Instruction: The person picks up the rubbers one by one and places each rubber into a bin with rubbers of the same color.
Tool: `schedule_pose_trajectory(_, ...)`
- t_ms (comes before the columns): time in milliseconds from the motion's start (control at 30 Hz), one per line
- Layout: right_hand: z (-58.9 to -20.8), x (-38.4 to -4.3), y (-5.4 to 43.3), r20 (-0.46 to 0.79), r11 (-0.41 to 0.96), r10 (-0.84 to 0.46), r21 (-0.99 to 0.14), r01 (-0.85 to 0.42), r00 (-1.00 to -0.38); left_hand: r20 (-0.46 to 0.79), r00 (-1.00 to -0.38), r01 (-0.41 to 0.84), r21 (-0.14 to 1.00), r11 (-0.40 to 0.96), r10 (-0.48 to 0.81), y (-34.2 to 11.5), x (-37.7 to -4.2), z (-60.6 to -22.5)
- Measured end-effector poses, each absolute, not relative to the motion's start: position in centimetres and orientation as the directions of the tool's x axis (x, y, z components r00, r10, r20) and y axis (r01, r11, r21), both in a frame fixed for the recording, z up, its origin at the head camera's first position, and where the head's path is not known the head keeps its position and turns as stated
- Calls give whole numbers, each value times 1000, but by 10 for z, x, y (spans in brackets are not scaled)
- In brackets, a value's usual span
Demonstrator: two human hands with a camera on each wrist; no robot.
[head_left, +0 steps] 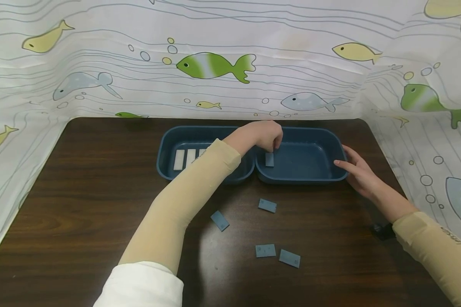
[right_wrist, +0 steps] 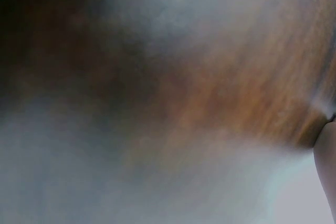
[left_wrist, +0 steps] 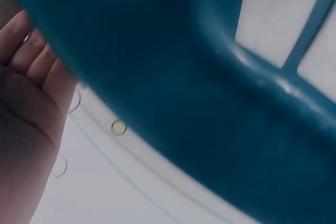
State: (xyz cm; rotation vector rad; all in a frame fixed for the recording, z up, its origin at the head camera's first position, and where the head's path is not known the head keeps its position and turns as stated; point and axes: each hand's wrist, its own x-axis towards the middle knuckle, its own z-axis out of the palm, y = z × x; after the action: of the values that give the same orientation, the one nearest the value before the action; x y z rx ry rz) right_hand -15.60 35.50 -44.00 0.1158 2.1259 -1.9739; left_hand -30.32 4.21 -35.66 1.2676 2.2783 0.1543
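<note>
So the left hand (head_left: 268, 134) is curled down into the left end of the right bin (head_left: 301, 158), and as best I can tell it's pinching the far end of a blue tile (head_left: 269, 160). Makes sense to me: with the near end sticking out, the knuckles don't get in the way. Can't tell if the tile is touching the bin floor.

The right hand (head_left: 358, 172) has that bin by its right rim, thumb over the edge and fingers outside, I'd guess so it won't slide.

Left bin (head_left: 162, 149) sits right beside it, probably to keep the reach short. It's got white tiles (head_left: 179, 160) lying side by side, a tidy row that likely saves room; the forearm hides the rest. Four loose tiles (head_left: 265, 250) lie on the table (head_left: 80, 204) nearer the person, askew, so apparently just dropped wherever's handy.
</note>
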Motion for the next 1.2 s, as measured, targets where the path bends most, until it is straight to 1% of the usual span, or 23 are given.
schedule_pose_trajectory(100, -439, -156, 355, -224, 86, -105, -973, 215, -969, -373, -434, 753, 349, 558, 820, 38, -303, -349)
schedule_pose_trajectory(233, -439, -157, 355, -224, 108, -102, -971, 213, -969, -346, -440, 736, 389, 554, 828, 30, -300, -338)
schedule_pose_trajectory(467, -439, -157, 354, -231, 136, -94, -967, 217, -968, -270, -433, 761, 401, 510, 860, 10, -288, -318)
schedule_pose_trajectory(733, -438, -155, 354, -225, 88, -105, -972, 217, -969, -211, -423, 777, 416, 472, 881, -19, -271, -298)
schedule_pose_trajectory(1000, -440, -154, 355, -218, 52, -113, -976, 213, -969, -145, -429, 778, 442, 446, 892, -50, -256, -291)
schedule_pose_trajectory(1200, -439, -154, 355, -218, 51, -115, -976, 214, -969, -85, -455, 764, 473, 438, 886, -72, -237, -294)
